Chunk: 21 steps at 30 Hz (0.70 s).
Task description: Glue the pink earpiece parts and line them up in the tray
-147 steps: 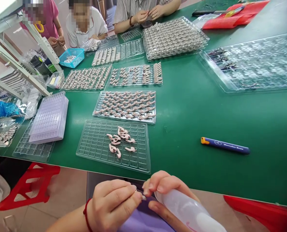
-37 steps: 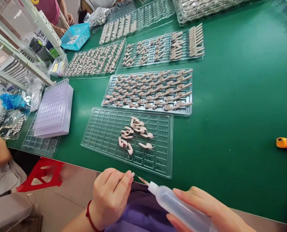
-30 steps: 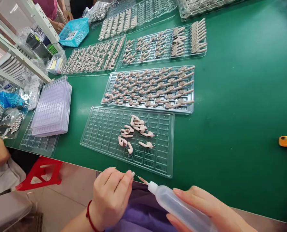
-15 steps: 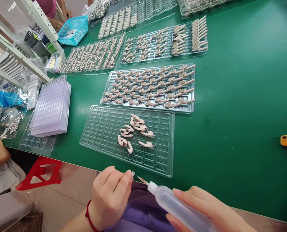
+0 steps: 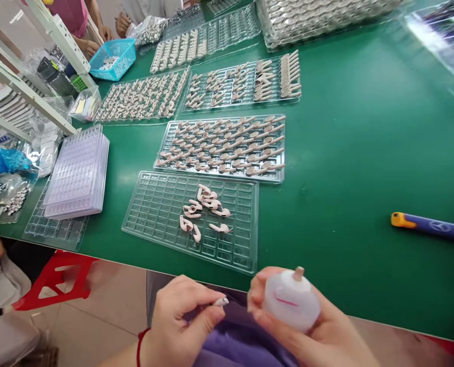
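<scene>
My left hand (image 5: 183, 318) pinches a small white earbud piece (image 5: 221, 301) between thumb and forefinger; most of it is hidden by the fingers. My right hand (image 5: 322, 334) is wrapped round a translucent squeeze bottle (image 5: 291, 306) with a pinkish mark on it. The bottle's narrow brownish tip (image 5: 298, 273) points up and away, apart from the earbud piece. Just beyond both hands lies a clear compartment tray (image 5: 154, 204) bearing a loose cluster of pale earbud shells (image 5: 211, 204), some with thin wires showing.
Behind it, another tray (image 5: 282, 176) carries rows of earbud shells, with more filled trays farther back. Stacked clear trays (image 5: 74, 173) stand at left. A blue basket (image 5: 122, 58) sits near other people's hands. At right lies a blue-and-orange tool (image 5: 433, 226).
The bottle's tip has come away from the earbud piece, and the bottle has turned more upright in my right hand. My left hand has shifted slightly right. The view has swung right.
</scene>
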Each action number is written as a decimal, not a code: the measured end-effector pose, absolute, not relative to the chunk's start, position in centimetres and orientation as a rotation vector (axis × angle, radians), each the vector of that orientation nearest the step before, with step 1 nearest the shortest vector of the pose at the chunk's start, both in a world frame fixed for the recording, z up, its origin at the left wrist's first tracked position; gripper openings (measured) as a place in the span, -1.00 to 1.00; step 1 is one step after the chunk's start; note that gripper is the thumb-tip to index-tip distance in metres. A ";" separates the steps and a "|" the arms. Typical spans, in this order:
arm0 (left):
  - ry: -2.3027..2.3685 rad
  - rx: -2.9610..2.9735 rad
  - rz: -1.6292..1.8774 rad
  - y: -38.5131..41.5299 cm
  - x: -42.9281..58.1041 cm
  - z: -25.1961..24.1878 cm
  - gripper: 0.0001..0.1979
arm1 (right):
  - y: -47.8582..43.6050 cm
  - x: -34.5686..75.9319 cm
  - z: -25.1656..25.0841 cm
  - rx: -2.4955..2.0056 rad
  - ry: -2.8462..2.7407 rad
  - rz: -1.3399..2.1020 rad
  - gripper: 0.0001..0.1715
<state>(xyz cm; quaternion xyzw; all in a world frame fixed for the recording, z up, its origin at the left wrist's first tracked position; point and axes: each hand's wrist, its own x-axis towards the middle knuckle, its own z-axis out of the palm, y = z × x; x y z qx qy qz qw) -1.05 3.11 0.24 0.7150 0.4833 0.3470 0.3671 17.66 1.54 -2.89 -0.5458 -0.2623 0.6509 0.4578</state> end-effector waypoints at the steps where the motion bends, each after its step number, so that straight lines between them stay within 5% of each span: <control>1: 1.229 1.747 0.872 3.0 -0.8 0.3 -0.82 | 1.7 17.2 -2.5 -1.310 -0.600 1.635 -0.58; 21: 1.046 1.784 0.993 2.4 -0.3 0.8 -0.79 | 1.4 15.4 -1.9 -0.855 -0.251 2.001 -0.44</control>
